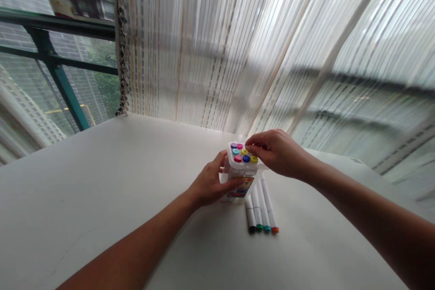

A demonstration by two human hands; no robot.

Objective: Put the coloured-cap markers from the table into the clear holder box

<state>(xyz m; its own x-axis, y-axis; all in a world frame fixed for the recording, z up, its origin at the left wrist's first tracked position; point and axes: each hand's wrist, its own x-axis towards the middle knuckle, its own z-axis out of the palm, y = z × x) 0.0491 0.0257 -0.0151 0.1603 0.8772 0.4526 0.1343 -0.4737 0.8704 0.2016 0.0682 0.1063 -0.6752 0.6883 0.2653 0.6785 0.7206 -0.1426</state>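
Note:
A clear plastic marker box (pixel 242 173) stands upright on the white table (pixel 102 190), with several coloured marker caps (pixel 242 155) showing at its top. My left hand (pixel 212 183) is wrapped round the box's left side, holding it. My right hand (pixel 273 152) reaches over the top of the box, its fingertips pinched on a marker at the back right of the set. Several loose markers (pixel 261 210) lie side by side on the table just right of the box, caps toward me: black, green, teal and orange.
A striped sheer curtain (pixel 254 45) hangs behind the table's far edge. At the left a window with a dark green frame (pixel 61 77) shows buildings outside. Bare tabletop stretches to the left and in front of the box.

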